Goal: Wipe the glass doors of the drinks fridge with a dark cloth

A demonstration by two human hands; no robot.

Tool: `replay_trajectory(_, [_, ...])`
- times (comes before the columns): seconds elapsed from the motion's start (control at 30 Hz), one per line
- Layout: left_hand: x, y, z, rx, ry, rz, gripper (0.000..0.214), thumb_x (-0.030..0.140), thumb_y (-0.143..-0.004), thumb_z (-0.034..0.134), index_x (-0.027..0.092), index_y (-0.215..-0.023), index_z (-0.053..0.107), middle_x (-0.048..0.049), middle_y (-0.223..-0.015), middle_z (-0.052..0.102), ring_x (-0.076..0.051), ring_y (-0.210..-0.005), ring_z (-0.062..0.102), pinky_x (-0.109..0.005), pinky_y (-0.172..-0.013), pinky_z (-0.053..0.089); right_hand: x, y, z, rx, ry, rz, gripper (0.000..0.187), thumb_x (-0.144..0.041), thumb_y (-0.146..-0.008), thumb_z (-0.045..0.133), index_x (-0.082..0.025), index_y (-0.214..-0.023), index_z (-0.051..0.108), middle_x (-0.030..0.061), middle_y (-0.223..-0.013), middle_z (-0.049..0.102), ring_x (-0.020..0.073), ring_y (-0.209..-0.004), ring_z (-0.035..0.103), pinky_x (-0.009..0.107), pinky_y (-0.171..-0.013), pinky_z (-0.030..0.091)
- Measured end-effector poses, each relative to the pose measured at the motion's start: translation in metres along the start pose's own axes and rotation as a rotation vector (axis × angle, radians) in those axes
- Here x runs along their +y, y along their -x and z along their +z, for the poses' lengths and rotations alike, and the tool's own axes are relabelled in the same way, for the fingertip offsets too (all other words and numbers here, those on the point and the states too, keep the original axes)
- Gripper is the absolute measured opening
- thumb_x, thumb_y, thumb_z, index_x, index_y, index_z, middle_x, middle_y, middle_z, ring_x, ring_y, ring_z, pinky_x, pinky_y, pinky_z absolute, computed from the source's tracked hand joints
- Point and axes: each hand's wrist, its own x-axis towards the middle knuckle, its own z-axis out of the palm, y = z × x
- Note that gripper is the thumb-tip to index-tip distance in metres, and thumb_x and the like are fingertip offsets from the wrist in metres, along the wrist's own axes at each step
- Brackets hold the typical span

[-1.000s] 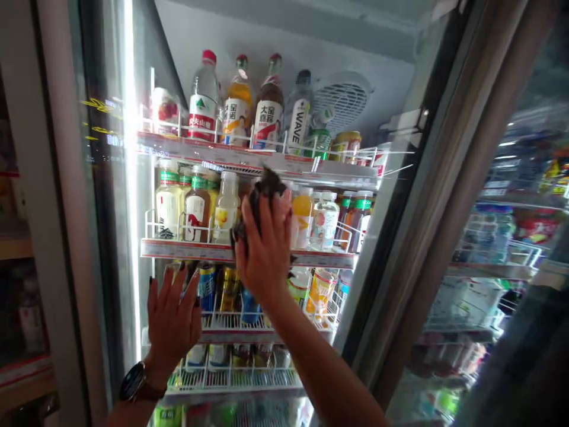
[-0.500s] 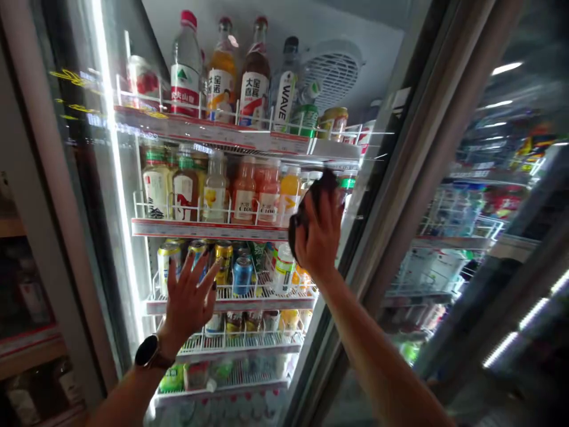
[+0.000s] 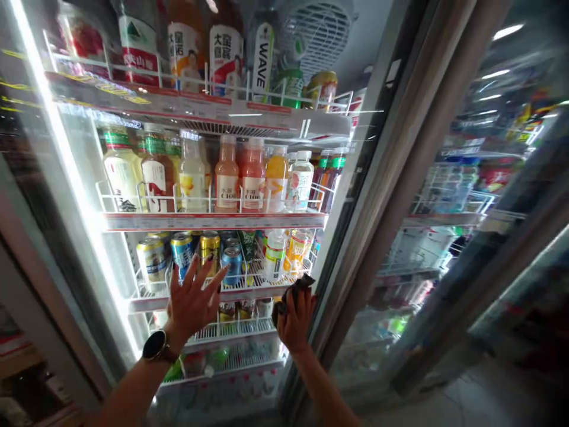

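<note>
My left hand (image 3: 192,302), a watch (image 3: 154,345) on its wrist, is spread with fingers apart against the glass door (image 3: 338,261) of a lit drinks fridge. It holds nothing. Lower right of centre, my right hand (image 3: 295,323) presses a dark cloth (image 3: 284,302) to the glass near the door's right frame. Its fingers curl over the cloth, which is bunched under the palm. Behind the glass, cans (image 3: 208,249) stand beyond my left fingertips. A yellow-orange can (image 3: 297,249) sits just above the cloth.
Wire-fronted shelves (image 3: 213,222) hold bottled drinks such as a pink bottle (image 3: 227,178). A metal door frame (image 3: 395,166) runs down the right of the glass. Another fridge (image 3: 444,201) is blurred farther right. A bright light strip (image 3: 66,154) lines the left side.
My right hand has moved the cloth down the glass, from the second bottle shelf to below the can shelf. My left hand stays spread on the glass. The view has tilted downward.
</note>
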Motion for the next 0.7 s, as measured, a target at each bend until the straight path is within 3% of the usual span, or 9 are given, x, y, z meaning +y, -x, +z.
replay_trajectory(0.03, [0.0, 0.0, 0.0, -0.002, 0.007, -0.002, 0.071, 0.026, -0.094, 0.057, 0.036, -0.161, 0.035, 0.0019, -0.171, 0.025, -0.024, -0.161, 0.021, -0.051, -0.135, 0.005, 0.001, 0.004, -0.001, -0.019, -0.004, 0.02, 0.059, -0.031, -0.097, 0.044, -0.024, -0.156, 0.046, 0.0189, -0.156, 0.049, 0.044, -0.152, 0.038, 0.076, -0.112, 0.04])
replay_trajectory(0.1, [-0.001, 0.001, -0.001, -0.002, 0.023, 0.0, 0.07, 0.027, -0.094, 0.057, 0.037, -0.16, 0.036, 0.0022, -0.171, 0.025, -0.024, -0.161, 0.022, -0.052, -0.134, 0.006, 0.005, -0.026, -0.005, -0.009, -0.004, 0.075, 0.062, -0.031, -0.099, 0.041, -0.023, -0.161, 0.037, 0.0202, -0.161, 0.042, 0.0428, -0.155, 0.034, 0.075, -0.115, 0.038])
replay_trajectory(0.27, [0.0, -0.001, 0.0, 0.022, 0.027, 0.006, 0.07, 0.026, -0.094, 0.057, 0.035, -0.16, 0.036, 0.0018, -0.17, 0.029, -0.022, -0.161, 0.023, -0.05, -0.135, 0.007, 0.025, -0.216, -0.027, 0.185, -0.026, 0.074, 0.063, -0.033, -0.106, 0.031, -0.023, -0.167, 0.022, 0.0166, -0.171, 0.026, 0.0339, -0.161, 0.021, 0.069, -0.125, 0.026])
replay_trajectory(0.33, [0.001, -0.001, 0.0, 0.03, 0.018, -0.004, 0.069, 0.025, -0.094, 0.057, 0.035, -0.16, 0.037, 0.0028, -0.17, 0.029, -0.022, -0.161, 0.023, -0.049, -0.135, 0.007, 0.03, -0.266, -0.033, 0.234, -0.036, 0.024, 0.061, -0.034, -0.106, 0.031, -0.022, -0.166, 0.025, 0.015, -0.171, 0.027, 0.0326, -0.161, 0.02, 0.068, -0.126, 0.024])
replay_trajectory(0.37, [0.002, -0.001, 0.0, 0.024, 0.011, -0.01, 0.07, 0.025, -0.094, 0.058, 0.036, -0.16, 0.037, 0.0036, -0.17, 0.027, -0.021, -0.161, 0.023, -0.048, -0.136, 0.007, 0.03, -0.275, -0.034, 0.244, -0.042, 0.01, 0.061, -0.034, -0.106, 0.032, -0.021, -0.166, 0.026, 0.015, -0.171, 0.028, 0.0331, -0.161, 0.021, 0.069, -0.126, 0.024])
replay_trajectory(0.4, [0.002, -0.002, 0.0, 0.014, 0.004, -0.015, 0.07, 0.025, -0.094, 0.058, 0.036, -0.16, 0.037, 0.0045, -0.171, 0.026, -0.021, -0.161, 0.022, -0.048, -0.136, 0.007, 0.03, -0.273, -0.033, 0.244, -0.048, 0.007, 0.062, -0.034, -0.106, 0.033, -0.02, -0.166, 0.027, 0.0154, -0.171, 0.028, 0.0342, -0.161, 0.022, 0.069, -0.126, 0.023])
replay_trajectory(0.47, [0.003, -0.001, 0.001, 0.001, -0.01, -0.022, 0.071, 0.026, -0.094, 0.059, 0.037, -0.16, 0.037, 0.006, -0.172, 0.024, -0.022, -0.161, 0.021, -0.047, -0.136, 0.006, 0.028, -0.239, -0.028, 0.215, -0.053, 0.022, 0.064, -0.033, -0.104, 0.035, -0.019, -0.166, 0.026, 0.0165, -0.171, 0.028, 0.0371, -0.16, 0.023, 0.071, -0.126, 0.024])
replay_trajectory(0.63, [0.002, 0.0, 0.002, 0.002, -0.009, -0.009, 0.074, 0.026, -0.093, 0.06, 0.036, -0.161, 0.034, 0.0036, -0.171, 0.027, -0.024, -0.161, 0.02, -0.049, -0.136, 0.006, 0.008, -0.07, -0.016, 0.051, -0.008, 0.0, 0.078, -0.033, -0.096, 0.043, -0.018, -0.168, 0.018, 0.0209, -0.173, 0.019, 0.0482, -0.159, 0.019, 0.08, -0.116, 0.033])
replay_trajectory(0.7, [0.001, 0.001, 0.002, -0.002, 0.004, -0.008, 0.075, 0.025, -0.092, 0.06, 0.036, -0.162, 0.033, 0.001, -0.169, 0.034, -0.024, -0.161, 0.021, -0.05, -0.135, 0.007, -0.005, -0.023, -0.016, -0.051, -0.02, -0.044, 0.086, -0.039, -0.093, 0.047, -0.015, -0.168, 0.012, 0.0227, -0.173, 0.015, 0.0523, -0.158, 0.016, 0.083, -0.111, 0.035])
